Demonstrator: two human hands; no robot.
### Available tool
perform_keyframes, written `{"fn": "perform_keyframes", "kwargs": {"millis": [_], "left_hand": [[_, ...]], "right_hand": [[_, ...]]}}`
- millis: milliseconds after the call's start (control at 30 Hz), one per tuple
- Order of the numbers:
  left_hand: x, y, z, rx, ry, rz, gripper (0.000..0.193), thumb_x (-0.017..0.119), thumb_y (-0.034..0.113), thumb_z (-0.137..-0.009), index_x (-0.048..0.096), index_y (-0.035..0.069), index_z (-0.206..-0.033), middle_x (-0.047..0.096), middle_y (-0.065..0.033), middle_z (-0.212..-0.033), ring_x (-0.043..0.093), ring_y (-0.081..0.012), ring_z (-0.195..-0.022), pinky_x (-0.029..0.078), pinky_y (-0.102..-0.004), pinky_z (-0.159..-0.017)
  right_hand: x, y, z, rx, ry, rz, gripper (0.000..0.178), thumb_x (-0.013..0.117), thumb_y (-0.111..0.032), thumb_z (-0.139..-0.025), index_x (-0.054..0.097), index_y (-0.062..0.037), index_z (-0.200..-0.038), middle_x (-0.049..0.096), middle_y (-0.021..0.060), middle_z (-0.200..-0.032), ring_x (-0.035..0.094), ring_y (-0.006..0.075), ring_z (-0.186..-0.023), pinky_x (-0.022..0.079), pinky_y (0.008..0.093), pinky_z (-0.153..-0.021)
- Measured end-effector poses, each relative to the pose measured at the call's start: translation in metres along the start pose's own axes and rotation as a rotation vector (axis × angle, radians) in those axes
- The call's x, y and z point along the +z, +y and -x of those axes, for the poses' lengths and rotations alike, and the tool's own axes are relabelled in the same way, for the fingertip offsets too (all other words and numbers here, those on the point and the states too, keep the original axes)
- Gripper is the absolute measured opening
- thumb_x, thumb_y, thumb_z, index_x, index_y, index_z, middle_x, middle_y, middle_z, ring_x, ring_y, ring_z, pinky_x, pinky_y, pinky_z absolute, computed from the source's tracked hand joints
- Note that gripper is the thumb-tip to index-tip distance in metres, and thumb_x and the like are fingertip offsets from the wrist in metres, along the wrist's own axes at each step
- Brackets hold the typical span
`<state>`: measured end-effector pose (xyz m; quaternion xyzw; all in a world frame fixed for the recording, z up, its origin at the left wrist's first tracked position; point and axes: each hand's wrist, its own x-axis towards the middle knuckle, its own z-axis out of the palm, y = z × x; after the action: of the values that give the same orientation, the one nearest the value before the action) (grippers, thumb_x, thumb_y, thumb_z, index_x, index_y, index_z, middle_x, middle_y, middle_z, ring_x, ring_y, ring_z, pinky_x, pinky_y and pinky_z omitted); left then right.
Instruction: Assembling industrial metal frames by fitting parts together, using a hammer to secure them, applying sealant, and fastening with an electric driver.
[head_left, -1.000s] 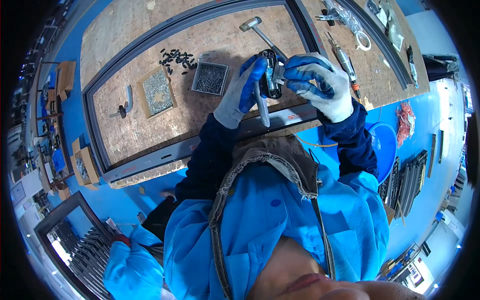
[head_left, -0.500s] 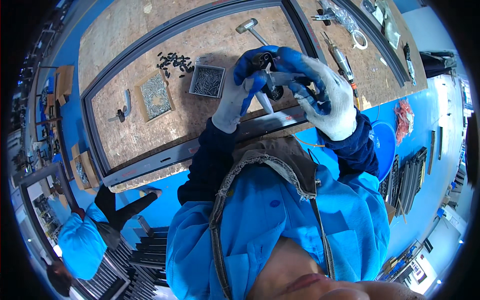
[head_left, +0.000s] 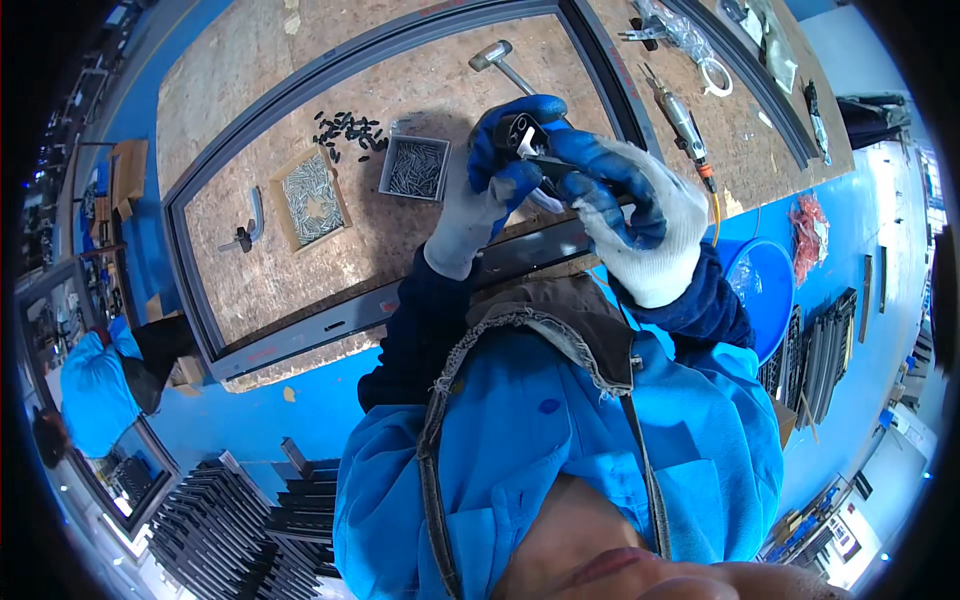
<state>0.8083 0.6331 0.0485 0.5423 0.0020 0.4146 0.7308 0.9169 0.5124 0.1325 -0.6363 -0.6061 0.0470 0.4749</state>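
Note:
Both my hands wear white knit gloves with blue coated palms and fingers, raised over the near bar of a dark metal frame (head_left: 360,308). My left hand (head_left: 490,175) is wrapped round a black handle-like fitting (head_left: 516,131). The fitting's rounded end shows small holes, and a shiny pale part shows beside it. The fingers of my right hand (head_left: 640,205) are bent and closed at the fitting's right side, on a dark narrow part of it. My fingers hide much of the fitting, so its full shape cannot be made out.
On the wooden table (head_left: 290,110) lie a mallet (head_left: 492,56), a grey box of dark screws (head_left: 414,168), a cardboard box of silvery screws (head_left: 312,200), loose black pieces (head_left: 350,130), a clamp (head_left: 250,225) and a power driver (head_left: 682,125). A blue bucket (head_left: 775,290) stands at right; a co-worker (head_left: 100,390) at left.
The fitting has turned in my hands, its holed end now facing up. My right hand has shifted slightly left and nearer me. The co-worker has moved farther to the left.

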Motion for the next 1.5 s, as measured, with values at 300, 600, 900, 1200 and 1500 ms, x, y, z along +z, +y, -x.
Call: {"fn": "perform_keyframes", "kwargs": {"millis": [300,600,900,1200,1500], "left_hand": [[0.009,0.008,0.005,-0.029,0.053,-0.026,0.052,0.062,0.036,-0.086,0.048,0.002,-0.123,0.058,-0.0098,-0.114,0.057,-0.0186,-0.095,0.046,-0.0294,-0.084],[-0.004,-0.01,0.019,-0.105,0.028,0.101,0.047,0.058,0.033,-0.089,0.048,0.002,-0.122,0.059,-0.0095,-0.111,0.057,-0.014,-0.088,0.047,-0.0255,-0.078],[-0.02,-0.036,0.013,-0.215,0.099,0.725,0.053,0.053,0.04,-0.091,0.043,0.003,-0.128,0.059,-0.0177,-0.107,0.061,-0.0194,-0.081,0.051,-0.0269,-0.064],[-0.023,-0.043,0.009,-0.266,0.119,0.833,0.053,0.045,0.05,-0.092,0.054,0.004,-0.116,0.064,-0.0155,-0.097,0.063,-0.0177,-0.081,0.052,-0.0252,-0.064],[-0.012,-0.04,0.005,-0.241,0.197,0.784,0.054,0.036,0.051,-0.095,0.057,0.005,-0.111,0.066,-0.0125,-0.091,0.065,-0.0174,-0.082,0.054,-0.0253,-0.061]], "right_hand": [[0.029,0.01,0.011,-0.05,0.315,-0.168,0.036,0.071,-0.004,-0.066,0.063,0.0027,-0.1,0.065,0.0109,-0.08,0.056,0.0162,-0.056,0.047,0.023,-0.054],[0.022,0.004,0.004,-0.049,0.167,-0.173,0.041,0.07,-0.003,-0.066,0.062,0.001,-0.106,0.065,0.0106,-0.086,0.057,0.0181,-0.057,0.047,0.0239,-0.056],[0.005,0.047,-0.02,0.279,0.159,-0.921,0.041,0.064,0.0,-0.074,0.058,0.0015,-0.114,0.067,0.012,-0.096,0.064,0.0182,-0.08,0.05,0.0229,-0.072],[0.023,0.249,0.065,0.722,-0.75,0.719,0.031,0.065,-0.026,-0.073,0.066,-0.0109,-0.101,0.067,0.0121,-0.093,0.064,0.0342,-0.084,0.051,0.0409,-0.077],[0.073,0.275,0.084,0.954,-0.613,0.777,0.028,0.062,-0.028,-0.076,0.064,-0.0062,-0.094,0.067,0.0148,-0.091,0.063,0.0374,-0.085,0.05,0.0437,-0.073]]}}
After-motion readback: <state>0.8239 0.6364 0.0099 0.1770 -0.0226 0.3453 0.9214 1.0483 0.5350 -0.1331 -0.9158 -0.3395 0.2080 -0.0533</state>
